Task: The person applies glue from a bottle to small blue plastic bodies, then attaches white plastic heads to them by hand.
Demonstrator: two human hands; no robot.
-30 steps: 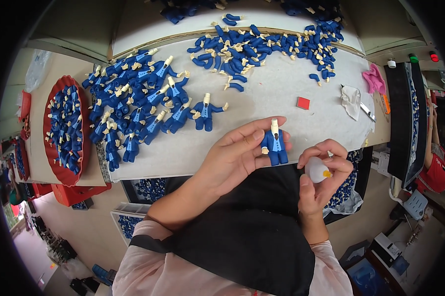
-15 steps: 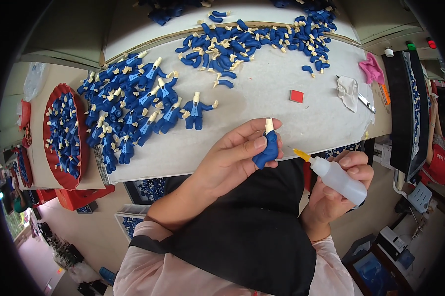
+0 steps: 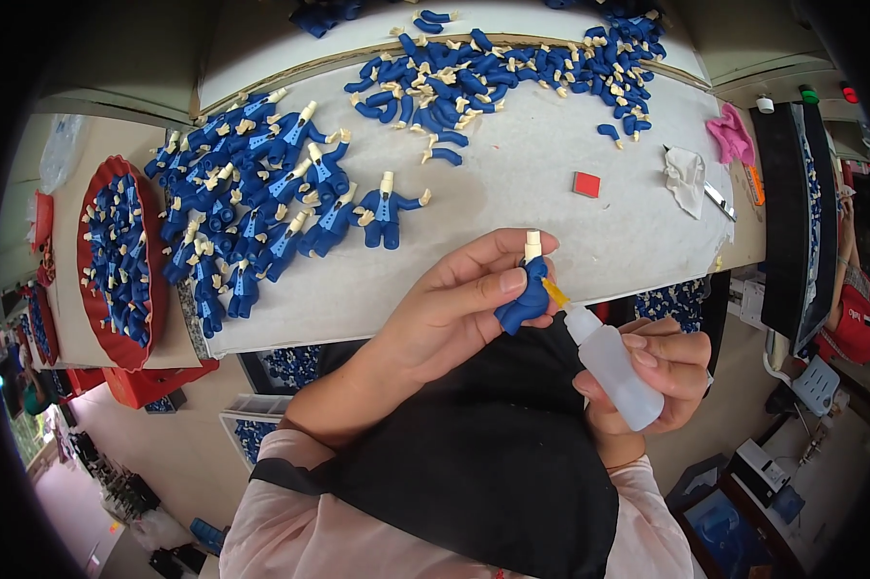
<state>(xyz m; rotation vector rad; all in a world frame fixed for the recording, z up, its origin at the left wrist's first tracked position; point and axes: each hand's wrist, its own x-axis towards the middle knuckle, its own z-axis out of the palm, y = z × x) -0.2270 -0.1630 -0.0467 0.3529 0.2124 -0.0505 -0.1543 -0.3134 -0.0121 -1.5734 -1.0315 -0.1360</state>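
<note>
My left hand (image 3: pixel 454 309) pinches a small blue toy figure body (image 3: pixel 524 301) with a cream neck peg, held upright above my lap. My right hand (image 3: pixel 652 372) grips a small white squeeze bottle (image 3: pixel 613 372), tilted so its yellow nozzle touches the side of the figure. On the white table (image 3: pixel 512 203) ahead lies a heap of finished blue figures (image 3: pixel 261 193) at the left, and a spread of loose blue arms (image 3: pixel 512 68) at the back.
A red tray (image 3: pixel 95 207) filled with more blue parts sits far left. A small red square block (image 3: pixel 586 183), a crumpled white cloth (image 3: pixel 688 179) and a pink object (image 3: pixel 732 135) lie on the table's right. A black apron covers my lap.
My right hand has turned the bottle from a cupped hold to pointing its nozzle at the figure. My left hand has rotated the figure side-on and lowered it slightly.
</note>
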